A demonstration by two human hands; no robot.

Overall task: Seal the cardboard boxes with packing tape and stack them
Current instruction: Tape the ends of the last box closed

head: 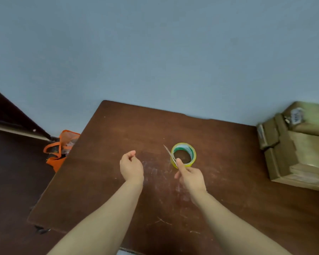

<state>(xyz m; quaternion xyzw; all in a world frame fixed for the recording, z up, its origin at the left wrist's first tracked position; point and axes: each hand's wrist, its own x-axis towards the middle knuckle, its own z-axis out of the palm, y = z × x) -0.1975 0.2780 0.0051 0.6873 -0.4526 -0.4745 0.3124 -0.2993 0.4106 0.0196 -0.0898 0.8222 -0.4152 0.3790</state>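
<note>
Bare, smooth-skinned forearms [103, 216] lead to a slim left hand [131, 167] and right hand [191, 176].

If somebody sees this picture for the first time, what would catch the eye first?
The yellow tape roll in the middle of the brown table, with the right hand holding a thin blade beside it. Next, the stacked cardboard boxes at the table's right edge.
</note>
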